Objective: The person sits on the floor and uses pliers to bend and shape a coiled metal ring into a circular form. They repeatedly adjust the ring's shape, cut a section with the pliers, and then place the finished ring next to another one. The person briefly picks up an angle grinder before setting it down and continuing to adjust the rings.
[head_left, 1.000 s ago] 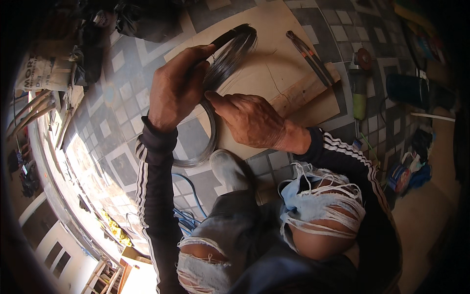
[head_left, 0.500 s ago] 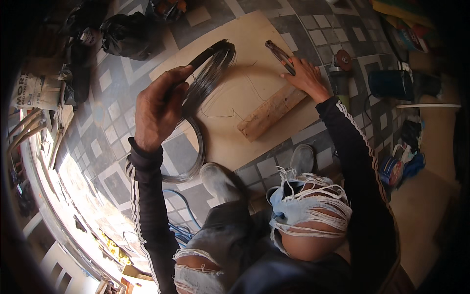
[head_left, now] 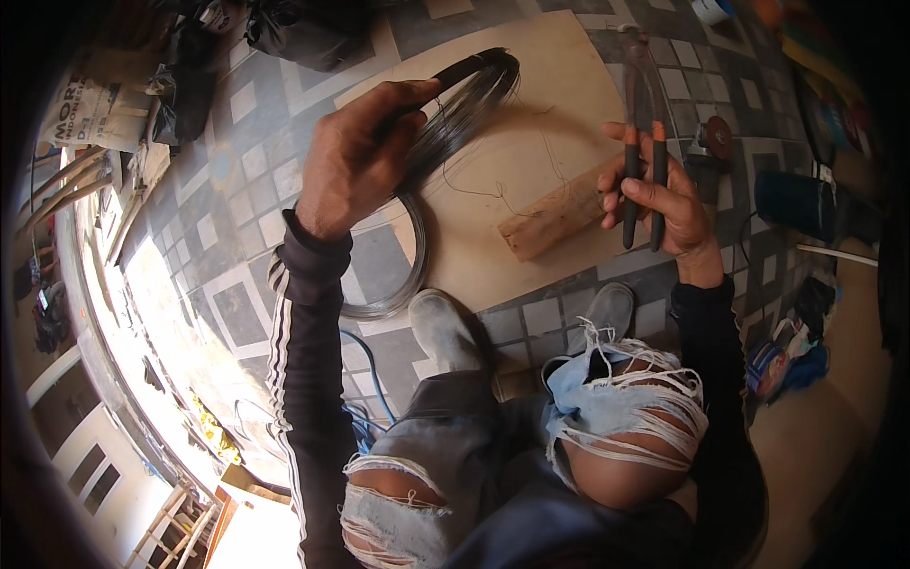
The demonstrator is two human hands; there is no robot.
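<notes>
My left hand [head_left: 355,156] grips a bundle of thin grey wire [head_left: 455,119] by its black-wrapped part. My right hand [head_left: 668,199] holds end-cutting pliers [head_left: 645,114] with black and orange handles, jaws pointing away from me. A second coil of wire [head_left: 422,256] lies on the floor below my left hand, overlapping a light plywood sheet [head_left: 531,66]. A short rough wooden block [head_left: 536,226] rests on the sheet beside my right hand, with loose wire strands near it.
An angle grinder [head_left: 711,139] lies right of the sheet, near a dark teal container [head_left: 791,204]. Black bags [head_left: 294,28] and a sack [head_left: 95,119] sit at the upper left. A blue hose [head_left: 379,375] runs by my left boot [head_left: 441,332] on the tiled floor [head_left: 251,299].
My right hand moved away from the wire bundle to the pliers on the sheet, picked them up and lifted them toward me. My left hand still holds the bundle.
</notes>
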